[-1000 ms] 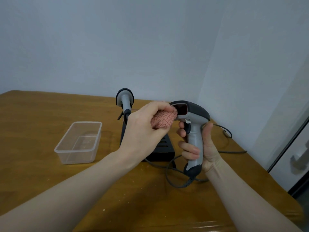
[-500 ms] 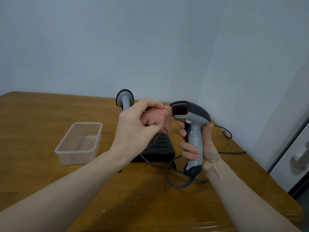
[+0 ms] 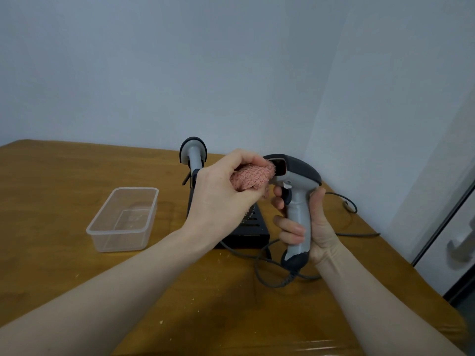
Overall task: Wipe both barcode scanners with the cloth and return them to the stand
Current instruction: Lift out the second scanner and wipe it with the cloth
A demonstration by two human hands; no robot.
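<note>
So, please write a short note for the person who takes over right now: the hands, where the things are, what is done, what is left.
Left hand: grip shut on the pink cloth, pressed against the front window of the held scanner.
Right hand: grip shut on that scanner's handle, upright above the table, its cable trailing down.
Second scanner: sits in the black stand, behind the left hand.
Clear plastic box: left of the stand, nothing in it.
Done: wiping of the held scanner is under way.
Left: finish it, put it back on the stand. Whether the second scanner is already wiped cannot be told.
</note>
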